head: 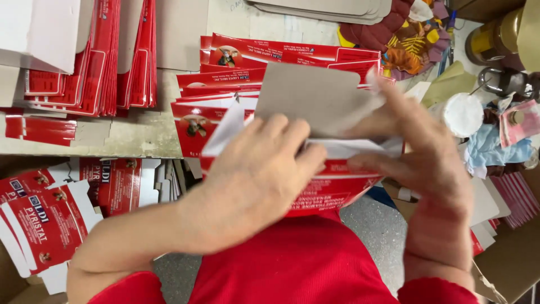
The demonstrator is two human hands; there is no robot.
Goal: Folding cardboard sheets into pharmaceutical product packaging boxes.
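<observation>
My left hand (259, 174) grips a red and white printed carton (332, 188), fingers curled over its upper edge. My right hand (419, 157) holds the same carton from the right, its fingers pressing a grey cardboard flap (315, 95) that stands up from the carton. A white inner flap (349, 147) shows between the two hands. The carton's lower part bows outward above my lap, which is covered in red cloth (292, 259).
Flat red cartons (225, 84) lie stacked on the table (129, 135) behind the hands, with more stacks (107, 50) at top left and loose ones (45, 219) at lower left. Patterned cloth (405, 39), a white round lid (464, 112) and jars (495, 39) crowd the right.
</observation>
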